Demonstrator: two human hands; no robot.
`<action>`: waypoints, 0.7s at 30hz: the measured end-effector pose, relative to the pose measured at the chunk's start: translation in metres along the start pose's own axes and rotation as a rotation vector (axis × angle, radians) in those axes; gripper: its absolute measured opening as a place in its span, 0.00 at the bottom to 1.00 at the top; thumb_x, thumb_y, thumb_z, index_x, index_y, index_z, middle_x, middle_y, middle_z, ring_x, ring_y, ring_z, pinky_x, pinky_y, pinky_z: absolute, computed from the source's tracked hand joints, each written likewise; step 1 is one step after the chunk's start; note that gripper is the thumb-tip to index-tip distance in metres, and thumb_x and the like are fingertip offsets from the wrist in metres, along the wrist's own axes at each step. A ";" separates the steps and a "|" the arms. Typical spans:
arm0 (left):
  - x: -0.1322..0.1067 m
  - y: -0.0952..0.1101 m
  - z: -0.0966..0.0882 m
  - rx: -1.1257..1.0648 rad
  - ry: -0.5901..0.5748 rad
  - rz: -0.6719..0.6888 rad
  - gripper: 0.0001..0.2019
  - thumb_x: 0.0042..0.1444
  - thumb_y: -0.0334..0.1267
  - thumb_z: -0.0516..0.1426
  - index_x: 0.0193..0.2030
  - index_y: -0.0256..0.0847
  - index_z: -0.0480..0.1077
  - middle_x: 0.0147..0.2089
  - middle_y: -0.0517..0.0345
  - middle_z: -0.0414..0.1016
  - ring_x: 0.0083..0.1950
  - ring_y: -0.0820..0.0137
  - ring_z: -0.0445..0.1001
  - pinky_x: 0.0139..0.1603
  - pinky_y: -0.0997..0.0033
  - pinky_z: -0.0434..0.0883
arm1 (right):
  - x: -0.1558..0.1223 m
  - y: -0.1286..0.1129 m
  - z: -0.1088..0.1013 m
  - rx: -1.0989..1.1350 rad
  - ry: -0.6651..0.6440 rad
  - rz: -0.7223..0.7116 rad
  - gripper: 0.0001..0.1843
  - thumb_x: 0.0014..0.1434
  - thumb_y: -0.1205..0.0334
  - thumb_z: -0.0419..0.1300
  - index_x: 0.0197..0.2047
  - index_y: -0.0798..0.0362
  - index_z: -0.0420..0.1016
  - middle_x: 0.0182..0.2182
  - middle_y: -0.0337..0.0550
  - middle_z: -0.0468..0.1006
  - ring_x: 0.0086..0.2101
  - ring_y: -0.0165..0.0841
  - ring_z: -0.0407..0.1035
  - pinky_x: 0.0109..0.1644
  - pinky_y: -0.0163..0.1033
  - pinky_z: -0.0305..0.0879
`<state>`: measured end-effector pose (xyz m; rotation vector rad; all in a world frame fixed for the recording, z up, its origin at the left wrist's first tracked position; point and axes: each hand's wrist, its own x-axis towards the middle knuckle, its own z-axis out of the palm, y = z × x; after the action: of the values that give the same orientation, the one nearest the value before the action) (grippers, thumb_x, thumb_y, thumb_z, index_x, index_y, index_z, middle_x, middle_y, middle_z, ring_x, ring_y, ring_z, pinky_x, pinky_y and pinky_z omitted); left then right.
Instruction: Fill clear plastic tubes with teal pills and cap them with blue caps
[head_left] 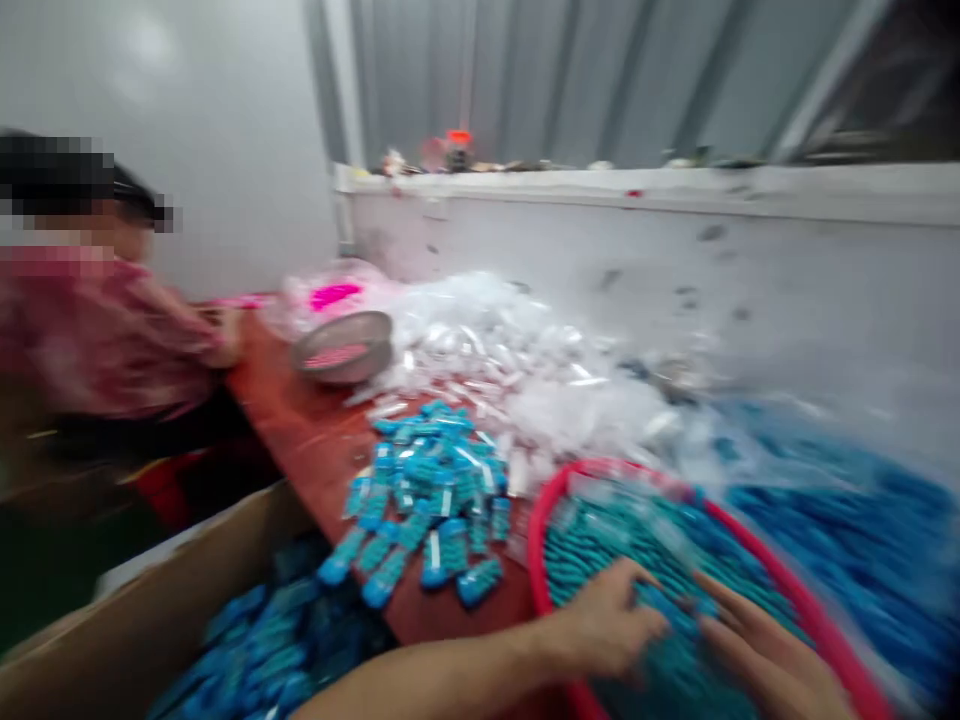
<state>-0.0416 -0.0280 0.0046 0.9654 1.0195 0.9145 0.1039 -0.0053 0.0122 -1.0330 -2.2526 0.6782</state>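
Observation:
Both my hands rest inside a red round basket (534, 560) full of small blue pieces. My left hand (611, 620) lies palm down on the blue pieces (600, 545), fingers curled into them. My right hand (765, 650) lies beside it at the lower right, fingers stretched toward the left hand. The picture is smeared by motion, so I cannot make out whether either hand holds anything. A heap of blue packed pieces (431, 500) lies on the red-brown table (300, 420) just left of the basket.
A pile of clear plastic bags (517, 360) covers the table's middle. A metal bowl (345, 345) stands farther back near pink pieces. A cardboard box (142, 620) with blue packs sits at lower left. Another person in a pink top (97, 330) sits at the left. A white wall runs behind.

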 end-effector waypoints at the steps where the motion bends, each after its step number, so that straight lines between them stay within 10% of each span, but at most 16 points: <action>1: -0.001 -0.002 0.010 0.052 -0.016 0.022 0.19 0.48 0.37 0.53 0.49 0.43 0.61 0.23 0.66 0.63 0.16 0.78 0.56 0.20 0.75 0.62 | -0.010 0.004 -0.008 0.009 0.038 0.083 0.25 0.58 0.48 0.48 0.47 0.59 0.70 0.40 0.44 0.75 0.34 0.36 0.70 0.36 0.40 0.69; 4: -0.001 -0.004 0.017 0.166 0.063 0.165 0.18 0.50 0.35 0.50 0.50 0.43 0.61 0.31 0.62 0.67 0.24 0.74 0.64 0.30 0.72 0.65 | -0.027 0.004 -0.012 0.116 0.056 0.251 0.23 0.58 0.55 0.49 0.54 0.55 0.65 0.47 0.48 0.73 0.43 0.39 0.69 0.44 0.42 0.67; 8: 0.001 -0.004 0.015 0.166 0.066 0.246 0.19 0.49 0.33 0.52 0.50 0.40 0.61 0.45 0.56 0.69 0.44 0.67 0.66 0.49 0.71 0.60 | -0.031 -0.009 0.002 0.109 -0.094 0.268 0.46 0.44 0.59 0.63 0.62 0.57 0.46 0.59 0.54 0.54 0.56 0.43 0.52 0.57 0.48 0.53; 21: 0.000 -0.003 0.042 0.270 0.100 0.212 0.06 0.50 0.33 0.49 0.36 0.40 0.63 0.32 0.60 0.69 0.35 0.69 0.66 0.38 0.74 0.62 | -0.041 -0.019 0.019 -0.032 0.122 0.272 0.39 0.42 0.61 0.61 0.56 0.61 0.51 0.45 0.58 0.65 0.43 0.46 0.66 0.44 0.46 0.64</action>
<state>-0.0009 -0.0381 0.0110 1.2826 1.1606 1.0249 0.1041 -0.0530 -0.0006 -1.3746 -2.0439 0.6718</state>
